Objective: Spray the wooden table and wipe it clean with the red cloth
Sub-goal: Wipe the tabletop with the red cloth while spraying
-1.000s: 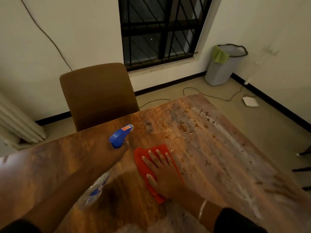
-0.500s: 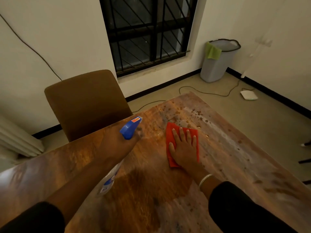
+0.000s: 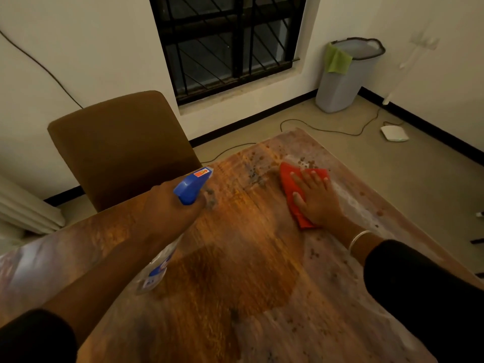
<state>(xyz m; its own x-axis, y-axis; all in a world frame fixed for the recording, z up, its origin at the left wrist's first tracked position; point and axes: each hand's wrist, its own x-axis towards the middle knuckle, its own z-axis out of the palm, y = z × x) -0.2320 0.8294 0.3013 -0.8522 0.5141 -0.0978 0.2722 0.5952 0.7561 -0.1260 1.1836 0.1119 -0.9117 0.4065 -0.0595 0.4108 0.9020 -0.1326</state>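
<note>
The wooden table (image 3: 235, 271) fills the lower view, wet and dark in the middle, dusty with brown crumbs toward the far right corner. My right hand (image 3: 318, 200) lies flat, fingers spread, pressing the red cloth (image 3: 290, 189) onto the table near that far corner. My left hand (image 3: 170, 205) grips a spray bottle (image 3: 192, 186) with a blue trigger head pointing away over the table; its clear body (image 3: 157, 271) hangs below my wrist.
A brown upholstered chair (image 3: 120, 145) stands at the table's far left edge. On the floor beyond are a grey bin (image 3: 340, 85) with a green cloth, a cable (image 3: 327, 131) and a small white device (image 3: 394, 133). A barred window (image 3: 225, 40) is in the wall.
My right hand has slid the red cloth away from me and to the right, toward the far corner. The spray bottle stays held up in my left hand.
</note>
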